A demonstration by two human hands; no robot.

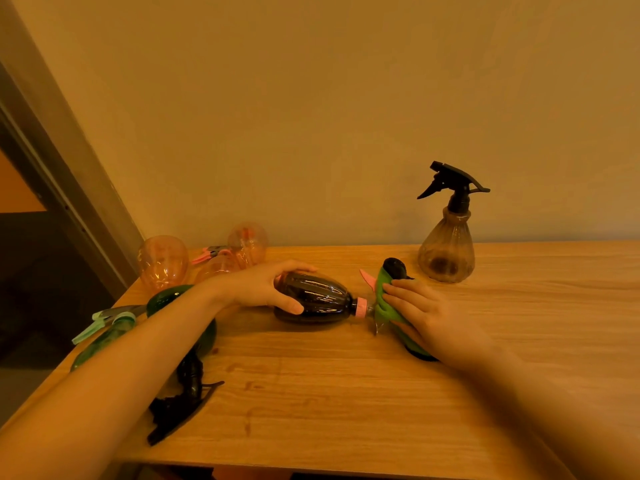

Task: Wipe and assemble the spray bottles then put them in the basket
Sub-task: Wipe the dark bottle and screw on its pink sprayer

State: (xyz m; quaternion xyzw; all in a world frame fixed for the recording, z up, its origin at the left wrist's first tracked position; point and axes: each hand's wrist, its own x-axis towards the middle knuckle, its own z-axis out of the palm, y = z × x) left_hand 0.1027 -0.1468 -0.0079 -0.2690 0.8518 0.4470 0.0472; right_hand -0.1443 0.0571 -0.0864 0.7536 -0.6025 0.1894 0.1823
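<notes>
A dark bottle (317,299) with a pink collar lies on its side in the middle of the wooden table (346,393), neck pointing right. My left hand (266,287) grips its rounded base. My right hand (419,313) holds a green cloth (388,301) wrapped round the pink spray head at the bottle's neck; a pink trigger tip sticks out above the cloth. An assembled smoky bottle with a black sprayer (446,237) stands upright at the back right.
Several orange bottle bodies (162,261) and a pink sprayer lie at the back left corner. Green bottles (104,337) and a black spray head (183,403) lie near the left edge under my left forearm. A wall runs behind the table.
</notes>
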